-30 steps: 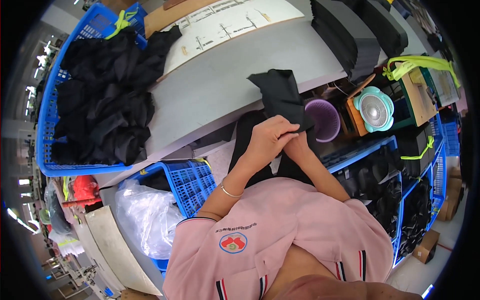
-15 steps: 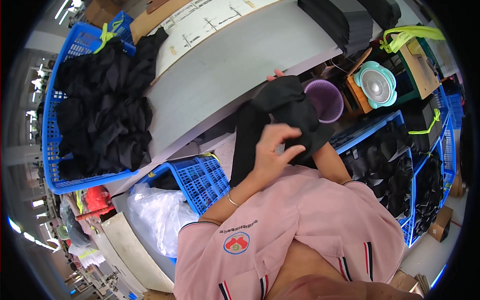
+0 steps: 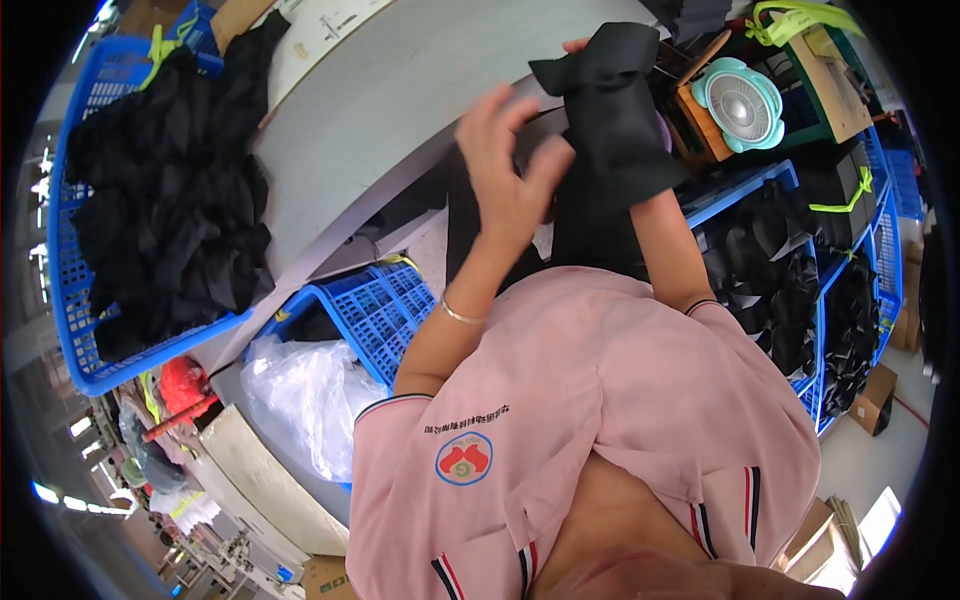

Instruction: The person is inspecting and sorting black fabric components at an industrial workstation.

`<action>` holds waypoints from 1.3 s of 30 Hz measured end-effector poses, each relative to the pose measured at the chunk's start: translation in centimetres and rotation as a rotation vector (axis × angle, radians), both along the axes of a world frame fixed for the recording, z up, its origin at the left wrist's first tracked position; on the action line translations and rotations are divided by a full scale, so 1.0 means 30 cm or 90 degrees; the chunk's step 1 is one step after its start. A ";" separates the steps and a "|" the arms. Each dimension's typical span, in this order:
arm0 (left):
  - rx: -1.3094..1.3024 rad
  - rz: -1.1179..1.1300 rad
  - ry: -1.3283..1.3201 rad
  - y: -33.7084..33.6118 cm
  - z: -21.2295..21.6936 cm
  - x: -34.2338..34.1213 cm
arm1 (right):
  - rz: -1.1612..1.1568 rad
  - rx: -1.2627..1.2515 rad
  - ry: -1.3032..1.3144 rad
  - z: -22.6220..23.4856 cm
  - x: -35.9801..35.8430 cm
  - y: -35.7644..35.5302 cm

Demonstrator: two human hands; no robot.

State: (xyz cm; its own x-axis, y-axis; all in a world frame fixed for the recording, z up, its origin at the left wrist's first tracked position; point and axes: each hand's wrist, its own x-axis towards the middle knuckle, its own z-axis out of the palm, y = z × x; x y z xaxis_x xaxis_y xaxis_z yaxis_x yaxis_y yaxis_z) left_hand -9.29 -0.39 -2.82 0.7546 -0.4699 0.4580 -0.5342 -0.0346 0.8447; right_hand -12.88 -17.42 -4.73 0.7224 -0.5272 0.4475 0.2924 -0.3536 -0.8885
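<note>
My left hand point(image 3: 503, 165), a bracelet at its wrist, is raised over the near edge of the grey table with fingers spread and nothing in it. Right of it, a black fabric piece point(image 3: 615, 110) covers most of my right hand point(image 3: 576, 45). Only some fingertips show past the fabric's far left edge, and the forearm comes out below it. That hand holds the fabric up; its grip underneath is hidden. More black cloth lies over my lap, below the hands.
The grey table point(image 3: 370, 110) spans the far side. Left stands a blue basket point(image 3: 75, 340) heaped with black fabric pieces point(image 3: 175, 200). Nearer are a blue crate point(image 3: 375, 305) and clear plastic point(image 3: 300, 395). At right are a turquoise fan point(image 3: 740, 105) and blue crates point(image 3: 800, 290) of black pieces.
Both hands have moved away from my body, toward the table. The black fabric has risen with my right hand and hangs flatter. My left hand's fingers have spread wider.
</note>
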 end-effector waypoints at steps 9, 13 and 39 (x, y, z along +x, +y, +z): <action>-0.041 -0.065 0.169 0.004 -0.067 -0.048 | -0.021 0.238 -0.098 -0.245 0.153 -0.116; -0.053 -0.047 0.266 -0.001 -0.063 -0.013 | 0.053 0.458 -0.109 -0.205 0.162 -0.014; 0.000 -0.101 0.170 0.030 0.050 0.123 | -0.035 -0.113 0.135 -0.005 -0.090 0.171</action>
